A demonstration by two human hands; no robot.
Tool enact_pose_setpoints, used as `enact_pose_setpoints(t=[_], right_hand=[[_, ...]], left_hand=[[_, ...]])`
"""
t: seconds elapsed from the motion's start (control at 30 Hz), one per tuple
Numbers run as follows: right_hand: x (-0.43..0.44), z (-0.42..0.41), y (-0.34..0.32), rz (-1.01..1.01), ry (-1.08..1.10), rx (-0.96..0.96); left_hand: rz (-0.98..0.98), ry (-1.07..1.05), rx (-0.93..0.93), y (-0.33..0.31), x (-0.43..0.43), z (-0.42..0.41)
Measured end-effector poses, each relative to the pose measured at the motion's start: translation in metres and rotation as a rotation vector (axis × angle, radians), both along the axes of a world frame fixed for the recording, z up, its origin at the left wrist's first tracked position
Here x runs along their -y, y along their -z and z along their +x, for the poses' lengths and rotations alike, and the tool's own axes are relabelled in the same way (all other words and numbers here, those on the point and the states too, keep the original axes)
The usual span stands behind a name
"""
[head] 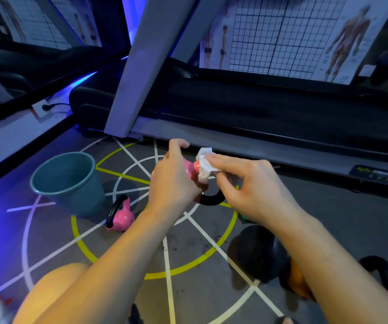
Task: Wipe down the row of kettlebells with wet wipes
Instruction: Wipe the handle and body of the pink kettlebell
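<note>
Gripping a small pink kettlebell, the left hand is seen with its fingers curled round the pink body, which is held up above the floor in front of the treadmill. A crumpled white wet wipe is pinched in the fingers of the right hand and pressed against the kettlebell's pink side. Its black handle is seen poking out below the two hands. A second pink kettlebell is stood on the floor just beside a teal bucket. A black kettlebell and an orange kettlebell are partly hidden under the right forearm. A spray bottle is cut off at the lower left corner.
</note>
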State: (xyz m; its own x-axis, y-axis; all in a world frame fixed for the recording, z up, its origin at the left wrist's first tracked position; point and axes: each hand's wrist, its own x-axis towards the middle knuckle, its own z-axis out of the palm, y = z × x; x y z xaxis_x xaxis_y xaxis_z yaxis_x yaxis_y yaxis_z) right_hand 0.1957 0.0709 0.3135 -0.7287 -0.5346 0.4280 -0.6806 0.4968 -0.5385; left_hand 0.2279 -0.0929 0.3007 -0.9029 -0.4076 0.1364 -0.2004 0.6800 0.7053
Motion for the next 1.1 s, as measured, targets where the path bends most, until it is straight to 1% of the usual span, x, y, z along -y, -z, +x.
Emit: enact_pose_setpoints(t=[0.1, 0.17, 0.23, 0.33, 0.5, 0.63, 0.73, 0.83, 0.93, 1.1], right_hand=[[0.010, 0.002, 0.000, 0.084, -0.029, -0.037], [0.016, -0.001, 0.003, 0.071, -0.041, -0.049], [0.017, -0.007, 0.000, 0.041, -0.029, 0.064], [0.010, -0.013, -0.010, 0.074, -0.011, 0.266], [-0.008, -0.018, -0.018, 0.012, 0.026, 0.396], [-0.026, -0.023, -0.021, -0.160, 0.044, 0.597], [-0.025, -0.025, -0.019, -0.477, 0.053, 0.735], [-0.022, -0.030, -0.019, -0.677, 0.121, 0.866], [-0.019, -0.027, -0.023, -0.810, 0.049, 0.977], [-0.022, -0.022, -0.031, -0.947, -0.023, 1.098]], left_hand=[[-0.050, 0.031, 0.003, 0.002, -0.003, -0.001], [-0.070, 0.047, -0.025, 0.005, -0.004, -0.001], [-0.043, 0.042, -0.049, 0.006, -0.006, 0.000], [-0.003, 0.051, -0.063, 0.006, -0.005, 0.000], [0.107, 0.039, -0.014, 0.004, 0.001, -0.002], [0.290, -0.018, -0.020, 0.002, 0.008, -0.001], [0.521, -0.040, -0.066, 0.000, 0.011, -0.002], [0.743, -0.044, -0.135, -0.005, 0.010, 0.000], [0.903, -0.034, -0.186, -0.010, 0.011, 0.000], [1.175, 0.017, -0.235, -0.022, 0.019, 0.000]])
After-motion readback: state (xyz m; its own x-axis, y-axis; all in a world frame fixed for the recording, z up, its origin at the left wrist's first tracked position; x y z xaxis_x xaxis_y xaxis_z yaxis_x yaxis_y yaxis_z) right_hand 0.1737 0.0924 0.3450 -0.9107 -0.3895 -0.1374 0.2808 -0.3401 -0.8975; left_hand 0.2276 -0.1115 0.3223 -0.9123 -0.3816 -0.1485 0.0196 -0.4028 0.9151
